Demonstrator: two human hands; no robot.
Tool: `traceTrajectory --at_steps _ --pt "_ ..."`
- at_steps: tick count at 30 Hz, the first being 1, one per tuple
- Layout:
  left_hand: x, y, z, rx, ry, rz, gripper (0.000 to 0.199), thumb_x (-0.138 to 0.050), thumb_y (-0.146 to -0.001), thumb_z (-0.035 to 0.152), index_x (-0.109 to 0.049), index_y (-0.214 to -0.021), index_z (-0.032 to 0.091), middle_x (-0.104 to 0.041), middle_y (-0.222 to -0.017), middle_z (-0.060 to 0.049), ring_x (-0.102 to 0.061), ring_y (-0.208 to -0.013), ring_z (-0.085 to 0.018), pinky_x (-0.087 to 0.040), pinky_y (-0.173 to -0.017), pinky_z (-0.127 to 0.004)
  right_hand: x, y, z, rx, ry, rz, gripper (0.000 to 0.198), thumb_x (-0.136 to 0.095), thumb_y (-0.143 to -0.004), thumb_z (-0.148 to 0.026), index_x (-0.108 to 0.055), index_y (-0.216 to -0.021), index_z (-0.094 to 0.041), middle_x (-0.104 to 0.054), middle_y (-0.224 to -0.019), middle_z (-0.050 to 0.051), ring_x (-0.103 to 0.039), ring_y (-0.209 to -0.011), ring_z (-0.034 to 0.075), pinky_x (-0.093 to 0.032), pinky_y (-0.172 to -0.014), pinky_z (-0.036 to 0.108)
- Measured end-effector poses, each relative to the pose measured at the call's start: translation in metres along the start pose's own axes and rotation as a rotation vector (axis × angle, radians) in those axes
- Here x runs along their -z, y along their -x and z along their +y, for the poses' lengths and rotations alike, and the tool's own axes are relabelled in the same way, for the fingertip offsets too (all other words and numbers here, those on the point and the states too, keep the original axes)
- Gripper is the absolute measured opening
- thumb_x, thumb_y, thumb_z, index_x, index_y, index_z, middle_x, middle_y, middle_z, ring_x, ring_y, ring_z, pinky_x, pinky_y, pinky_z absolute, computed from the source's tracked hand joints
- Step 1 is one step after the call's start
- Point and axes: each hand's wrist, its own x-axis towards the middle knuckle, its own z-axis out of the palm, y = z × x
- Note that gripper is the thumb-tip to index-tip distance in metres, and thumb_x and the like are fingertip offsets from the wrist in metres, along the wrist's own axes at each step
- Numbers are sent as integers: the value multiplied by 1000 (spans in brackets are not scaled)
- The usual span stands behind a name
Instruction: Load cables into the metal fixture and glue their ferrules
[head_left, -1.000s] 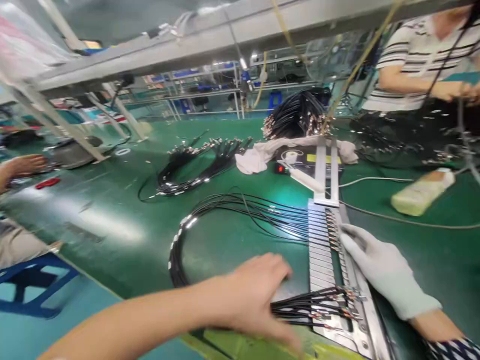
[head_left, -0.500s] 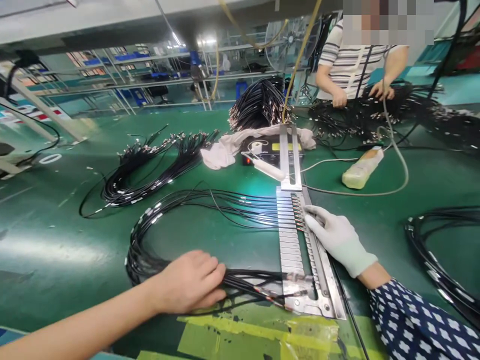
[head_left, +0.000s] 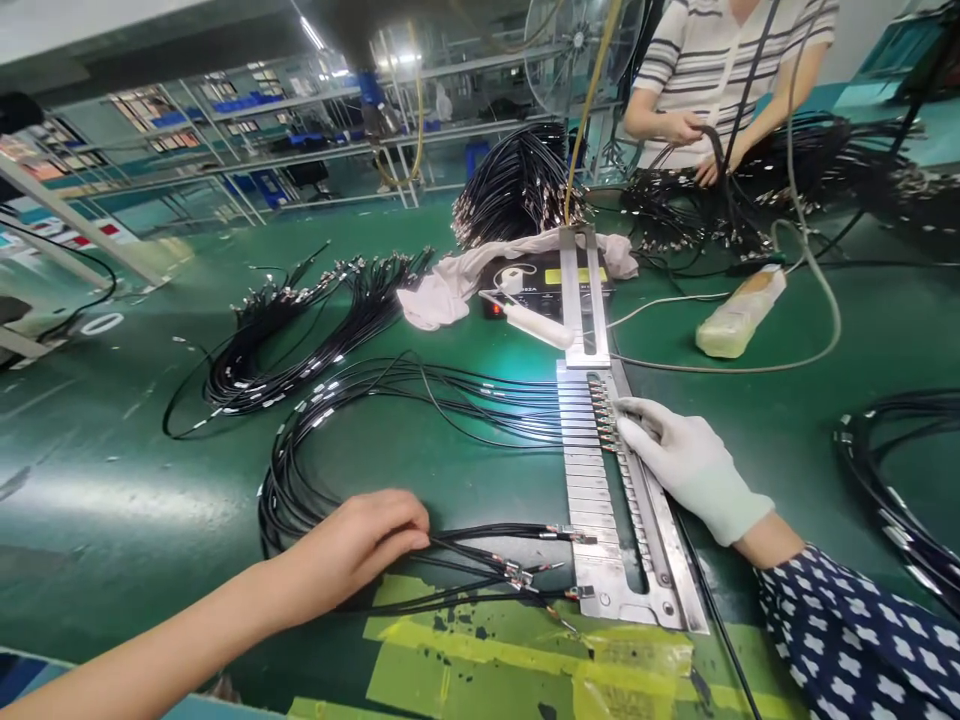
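Black cables (head_left: 487, 529) pinched in my left hand (head_left: 371, 540); gloved right hand (head_left: 690, 465) half-curled against metal jig (head_left: 592, 500), grip unclear. Careless left tug could unseat slotted wires (head_left: 525, 408).

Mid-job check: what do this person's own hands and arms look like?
The left hand is ungloved, its forearm bare to the frame's edge. The right hand wears a white glove, faintly greenish at the cuff, and above a bare wrist comes a dark navy sleeve with white four-lobed motifs.
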Motion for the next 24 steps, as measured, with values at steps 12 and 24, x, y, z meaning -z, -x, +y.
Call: traceTrajectory --at_steps 12,24 --pt "14 -14 15 -34 -82 282 14 -36 -99 21 -49 -94 21 -52 -81 0 -48 -72 -14 -39 -67 -26 -3 -4 2 21 -34 8 39 -45 -89 -50 -65 -115 -29 -72 -81 2 -66 -78 25 -47 -67 35" --pt "-38 -97 36 -159 -32 317 17 -40 -97 20 -57 -96 18 -57 -90 -5 -54 -85 -16 -47 -76 -29 13 24 27 15 -195 22 36 -44 -93 -44 -55 -123 -26 -63 -74 -2 -62 -70 18 -48 -66 30"
